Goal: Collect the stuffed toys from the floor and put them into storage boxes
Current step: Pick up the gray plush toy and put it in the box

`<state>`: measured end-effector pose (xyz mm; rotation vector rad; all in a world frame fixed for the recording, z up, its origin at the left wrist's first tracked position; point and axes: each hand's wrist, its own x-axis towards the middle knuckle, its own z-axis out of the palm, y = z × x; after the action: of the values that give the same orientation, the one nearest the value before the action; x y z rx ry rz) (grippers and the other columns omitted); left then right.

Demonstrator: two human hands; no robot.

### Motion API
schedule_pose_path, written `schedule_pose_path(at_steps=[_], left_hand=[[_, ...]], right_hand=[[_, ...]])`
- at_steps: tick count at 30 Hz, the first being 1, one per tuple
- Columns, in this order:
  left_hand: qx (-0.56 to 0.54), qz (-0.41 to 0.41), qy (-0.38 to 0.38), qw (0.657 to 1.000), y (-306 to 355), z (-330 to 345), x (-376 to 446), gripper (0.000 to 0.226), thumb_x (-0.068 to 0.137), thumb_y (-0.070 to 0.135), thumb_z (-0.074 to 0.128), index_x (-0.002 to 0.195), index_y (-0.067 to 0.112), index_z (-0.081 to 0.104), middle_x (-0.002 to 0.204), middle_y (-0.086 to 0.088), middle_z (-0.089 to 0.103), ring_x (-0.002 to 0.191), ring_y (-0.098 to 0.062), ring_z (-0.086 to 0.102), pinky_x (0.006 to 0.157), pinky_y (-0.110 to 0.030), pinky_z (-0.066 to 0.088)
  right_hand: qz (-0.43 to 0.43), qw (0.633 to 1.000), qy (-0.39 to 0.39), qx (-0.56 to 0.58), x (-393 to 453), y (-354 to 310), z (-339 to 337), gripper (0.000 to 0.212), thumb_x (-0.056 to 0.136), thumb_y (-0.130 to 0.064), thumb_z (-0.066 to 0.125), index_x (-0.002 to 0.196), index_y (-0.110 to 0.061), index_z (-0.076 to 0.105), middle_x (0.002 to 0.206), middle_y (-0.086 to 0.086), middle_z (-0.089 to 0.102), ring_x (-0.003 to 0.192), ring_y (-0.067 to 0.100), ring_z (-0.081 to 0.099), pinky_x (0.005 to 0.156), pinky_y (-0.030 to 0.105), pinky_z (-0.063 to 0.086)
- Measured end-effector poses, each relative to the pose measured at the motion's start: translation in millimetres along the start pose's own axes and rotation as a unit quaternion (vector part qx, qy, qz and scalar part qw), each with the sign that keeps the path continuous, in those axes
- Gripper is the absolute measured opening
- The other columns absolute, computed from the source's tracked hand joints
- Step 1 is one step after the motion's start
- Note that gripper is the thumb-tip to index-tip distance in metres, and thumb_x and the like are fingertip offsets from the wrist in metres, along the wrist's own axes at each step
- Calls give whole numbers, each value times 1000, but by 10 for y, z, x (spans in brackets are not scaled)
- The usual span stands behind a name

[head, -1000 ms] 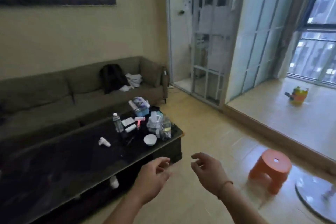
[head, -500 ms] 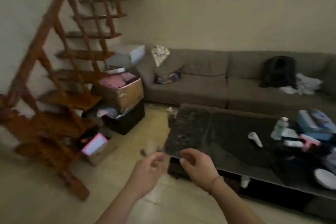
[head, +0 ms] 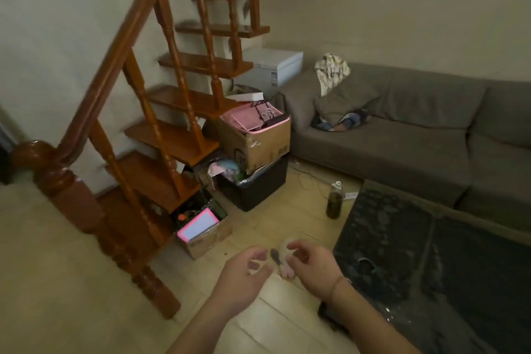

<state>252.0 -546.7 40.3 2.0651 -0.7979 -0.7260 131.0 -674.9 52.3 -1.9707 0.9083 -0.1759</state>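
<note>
- View has swung left over the last second: window side and orange stool gone, now the wooden staircase (head: 161, 112) and the stacked boxes under it fill the frame. Reads as scanning for toys and storage.
- Both hands stayed raised in front throughout. Left hand (head: 244, 276) has fingers loosely curled, holding nothing; right hand (head: 311, 266) the same, fingers half bent, nothing pinched.
- A small pale, pinkish object (head: 283, 261) shows on the floor between the hands, beside the dark counter (head: 416, 253); too blurred to tell whether it is a stuffed toy. New to view in this frame.
- Likely storage: cardboard box (head: 258, 141) with pink things on top, sitting on a black bin (head: 253, 190); a smaller open cardboard box (head: 207, 236) holds a pink-framed board.
- Task judged barely begun: nothing in hand, nothing visibly boxed by these hands.
- In the way: bottle (head: 334, 201) upright on the floor near the counter corner, cable beside it, stair newel post close left.
- Grey sofa (head: 402, 138) with cushion and cloth behind.
</note>
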Motion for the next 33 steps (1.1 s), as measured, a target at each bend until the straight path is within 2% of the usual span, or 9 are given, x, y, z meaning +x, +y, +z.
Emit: schedule_pose_path(at_steps=[5, 10, 12, 14, 18, 23, 27, 30, 33], left_hand=[[6, 5, -31, 999, 213, -116, 978, 28, 89, 40, 64, 116, 40, 58, 112, 25, 59, 99, 3, 58, 72, -10, 41], [-11, -5, -68, 998, 271, -167, 2088, 27, 90, 36, 63, 116, 38, 58, 113, 22, 60, 101, 0, 58, 74, -11, 43], [-11, 2, -90, 996, 243, -167, 2559, 24, 89, 33, 65, 112, 38, 59, 114, 18, 63, 99, -1, 60, 79, -16, 49], [-10, 6, -103, 995, 204, -196, 3074, 23, 88, 31, 67, 109, 38, 59, 113, 16, 64, 99, -3, 60, 86, -23, 52], [11, 5, -134, 991, 174, -336, 4081, 24, 89, 34, 66, 111, 37, 59, 107, 21, 63, 96, 0, 60, 72, -10, 43], [25, -3, -174, 984, 78, -356, 5017, 27, 90, 35, 65, 116, 35, 59, 106, 21, 62, 95, 2, 59, 69, -6, 41], [5, -51, -195, 979, -278, -197, 5454, 26, 90, 30, 65, 116, 30, 61, 107, 18, 63, 94, 2, 59, 67, -5, 44], [10, -96, -217, 971, -731, 27, 5694, 23, 88, 32, 68, 111, 30, 63, 104, 19, 64, 94, -5, 62, 72, -11, 45], [37, -144, -234, 961, -1513, 484, 6040, 25, 86, 31, 69, 110, 30, 63, 107, 17, 65, 95, -7, 62, 77, -14, 46]], right_hand=[[38, 999, 5, 27, 971, -106, -131, 23, 91, -33, 56, 114, -33, 59, 100, -11, 61, 89, 5, 62, 79, 27, 58], [64, 997, 2, 41, 1903, -157, -272, 22, 93, -32, 55, 115, -33, 58, 98, -13, 60, 83, 0, 60, 63, 12, 49], [84, 995, 15, 43, 2305, -127, -300, 21, 92, -32, 56, 113, -32, 59, 95, -13, 60, 84, 1, 59, 68, 12, 46], [92, 994, 35, 46, 2718, -93, -312, 20, 91, -31, 58, 110, -33, 62, 91, -13, 63, 85, 4, 61, 77, 18, 50], [129, 984, 83, 86, 3488, -94, -346, 15, 90, -27, 60, 97, -40, 61, 86, -9, 67, 83, 4, 64, 82, 24, 54], [191, 970, 99, 109, 4195, 28, -354, 16, 87, -25, 62, 92, -41, 61, 85, -5, 69, 82, 7, 66, 84, 26, 55], [250, 956, 100, 112, 4613, 447, -148, 19, 86, -23, 64, 87, -42, 61, 84, -6, 69, 84, 8, 65, 85, 27, 54], [294, 940, 116, 125, 4896, 851, 83, 15, 87, -20, 65, 91, -34, 64, 83, -6, 68, 87, 13, 66, 77, 21, 50], [339, 929, 86, 120, 5273, 1578, 531, 13, 88, -21, 63, 92, -33, 64, 88, -6, 69, 88, 12, 65, 73, 19, 47]])
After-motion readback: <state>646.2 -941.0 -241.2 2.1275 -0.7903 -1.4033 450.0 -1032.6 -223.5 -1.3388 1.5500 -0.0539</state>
